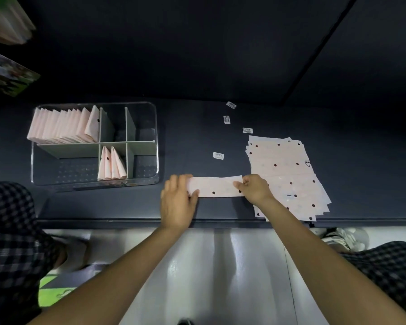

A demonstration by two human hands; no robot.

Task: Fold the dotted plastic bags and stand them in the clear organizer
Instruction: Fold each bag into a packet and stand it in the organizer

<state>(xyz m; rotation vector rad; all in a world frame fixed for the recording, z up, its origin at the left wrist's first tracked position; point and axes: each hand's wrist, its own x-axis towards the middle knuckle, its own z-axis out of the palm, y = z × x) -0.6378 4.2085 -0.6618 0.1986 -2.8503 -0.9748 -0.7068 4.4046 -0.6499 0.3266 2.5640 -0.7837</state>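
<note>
Item 1: folded strip [217, 186], one pale pink dotted plastic bag folded into a long narrow band, lying flat on the dark table [197, 141] near its front edge, running left to right.

Item 2: left hand [177, 200], fingers straight and laid flat over the strip's left end, thumb along the near edge; pressing, not gripping.

Item 3: right hand [253, 187], fingers curled, thumb and fingertips pinching the strip's right end.

Item 4: stack of unfolded bags [288, 177], pink with dark dots, fanned loosely, flat on the table to the right of the strip; the right wrist lies over its left edge.

Item 5: clear organizer [154, 141], rectangular, with pale dividers, on the table to the left, well apart from the strip.
- Far left compartment: row of folded bags [61, 124] standing on edge, packed close.
- Near middle compartment: folded bags [111, 164], a few, upright and leaning; exact count cannot be told.
- Remaining compartments show only their bases.

Item 6: small white labels [218, 156], four, scattered on the table between the organizer and the stack, print too small to read.

Item 7: checked fabric [12, 231] at the near left and near right margins.
</note>
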